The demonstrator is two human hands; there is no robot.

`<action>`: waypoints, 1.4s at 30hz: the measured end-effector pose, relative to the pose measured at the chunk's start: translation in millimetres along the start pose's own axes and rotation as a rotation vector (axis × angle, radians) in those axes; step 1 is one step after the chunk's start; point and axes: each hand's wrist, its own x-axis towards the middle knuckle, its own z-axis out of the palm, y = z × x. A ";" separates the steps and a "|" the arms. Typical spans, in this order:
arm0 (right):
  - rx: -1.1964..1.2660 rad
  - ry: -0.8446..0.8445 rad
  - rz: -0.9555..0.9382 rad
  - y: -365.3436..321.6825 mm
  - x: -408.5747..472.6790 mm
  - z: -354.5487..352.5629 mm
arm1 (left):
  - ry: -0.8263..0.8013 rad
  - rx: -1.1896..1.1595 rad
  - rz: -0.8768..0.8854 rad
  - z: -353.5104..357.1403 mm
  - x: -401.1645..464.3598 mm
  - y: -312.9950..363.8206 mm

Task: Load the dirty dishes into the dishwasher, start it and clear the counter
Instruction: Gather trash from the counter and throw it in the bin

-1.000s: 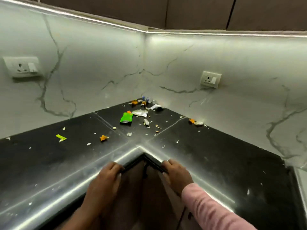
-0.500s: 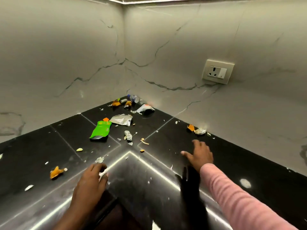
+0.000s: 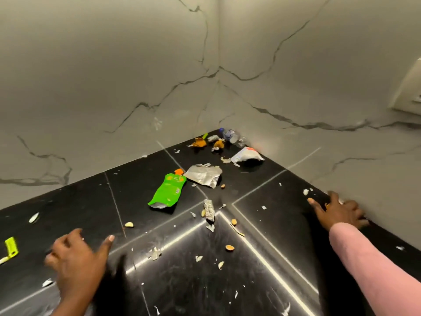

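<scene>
Litter is strewn over the black corner counter [image 3: 68,215]. A green pouch [image 3: 168,192] lies beside a torn silver wrapper [image 3: 205,175], and a white packet [image 3: 247,155] sits nearer the corner. Orange peel bits [image 3: 199,142] and a small plastic bottle [image 3: 232,135] rest against the wall. Nuts and pale flakes [image 3: 229,247] dot the front. My left hand [image 3: 77,258] hovers low over the counter at the lower left, thumb spread, holding nothing. My right hand [image 3: 339,210] is at the wall on the right, fingers curled over an orange scrap [image 3: 327,204].
A crumpled foil strip [image 3: 209,209] lies at the counter's inner seam. A yellow-green clip [image 3: 11,246] sits at the far left edge. Marble walls close both back sides, with a wall socket [image 3: 410,92] at the right.
My view moved closer over the counter. My right hand reached right to the scraps by the wall and closed over them. My left hand slid left and spread out.
</scene>
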 end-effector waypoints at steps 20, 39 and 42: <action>0.055 -0.204 -0.853 -208.1 -156.8 81.3 | 0.046 -0.216 0.383 67.5 35.2 72.2; -0.043 -0.139 -0.981 -209.4 -178.3 98.1 | -0.438 0.131 0.302 96.4 72.1 131.4; -0.038 -0.152 -0.975 -210.1 -177.6 97.3 | -0.427 -0.012 0.313 83.9 75.7 108.0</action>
